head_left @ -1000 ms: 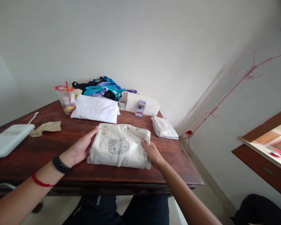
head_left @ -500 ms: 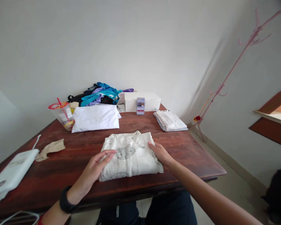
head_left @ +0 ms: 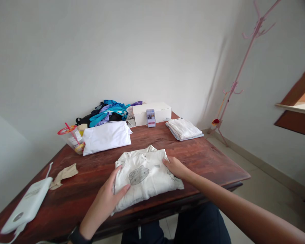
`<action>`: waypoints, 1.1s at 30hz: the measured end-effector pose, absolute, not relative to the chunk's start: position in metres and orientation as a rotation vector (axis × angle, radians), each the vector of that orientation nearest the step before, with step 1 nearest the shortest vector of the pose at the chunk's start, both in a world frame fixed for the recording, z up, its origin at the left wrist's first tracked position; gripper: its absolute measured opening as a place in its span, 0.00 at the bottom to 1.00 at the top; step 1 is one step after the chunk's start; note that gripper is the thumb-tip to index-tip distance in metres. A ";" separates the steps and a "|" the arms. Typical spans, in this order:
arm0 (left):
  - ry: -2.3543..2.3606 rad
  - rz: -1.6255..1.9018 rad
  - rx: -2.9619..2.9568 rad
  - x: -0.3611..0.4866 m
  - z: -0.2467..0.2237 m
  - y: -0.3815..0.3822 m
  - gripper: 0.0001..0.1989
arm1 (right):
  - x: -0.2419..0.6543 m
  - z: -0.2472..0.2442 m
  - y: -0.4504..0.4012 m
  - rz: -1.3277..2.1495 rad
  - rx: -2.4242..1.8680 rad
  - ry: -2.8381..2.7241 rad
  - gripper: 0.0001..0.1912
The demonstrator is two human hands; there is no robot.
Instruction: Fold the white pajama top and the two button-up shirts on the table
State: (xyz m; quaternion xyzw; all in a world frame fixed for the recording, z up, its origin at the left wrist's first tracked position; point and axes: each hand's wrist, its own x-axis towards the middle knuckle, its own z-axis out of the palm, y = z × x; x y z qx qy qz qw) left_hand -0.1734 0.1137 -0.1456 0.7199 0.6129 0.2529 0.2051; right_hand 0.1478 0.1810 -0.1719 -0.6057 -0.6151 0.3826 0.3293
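Note:
A folded white shirt (head_left: 144, 181) with grey cartoon cat faces lies near the table's front edge. My left hand (head_left: 109, 191) grips its left side, thumb on top of the cloth and the other fingers along the edge, partly hidden. On the opposite side my right hand (head_left: 176, 167) holds the right edge, its thumb over the cloth and the remaining fingers hidden beneath. Farther back sits a plain white folded garment (head_left: 108, 137). To the right is a small stack of folded pale clothes (head_left: 184, 129).
A heap of blue, purple and black clothes (head_left: 109, 113) lies by the wall, beside a white box (head_left: 155, 112). At left stand a plastic cup (head_left: 73, 139) with a straw, a brown napkin (head_left: 64, 174) and a white power bank (head_left: 27, 205) with cables. A pink coat rack (head_left: 244, 61) stands right.
My left hand has shifted from resting on the shirt's top to holding its left edge, with thumb and fingers wider. The shirt is slightly turned. My right hand keeps its hold; the view has swung.

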 end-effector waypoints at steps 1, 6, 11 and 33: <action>1.752 0.649 2.052 -0.176 -0.140 0.114 0.38 | 0.149 -0.168 0.181 0.917 -1.643 -1.669 0.12; 1.830 0.598 2.350 -0.162 -0.108 0.126 0.36 | 0.150 -0.132 0.168 0.669 -1.880 -1.859 0.26; 1.456 0.281 2.539 -0.111 -0.117 0.157 0.29 | 0.116 -0.112 0.146 0.281 -1.689 -2.128 0.32; 1.564 0.106 2.531 -0.132 -0.155 0.173 0.33 | 0.102 -0.147 0.146 0.690 -1.616 -2.387 0.36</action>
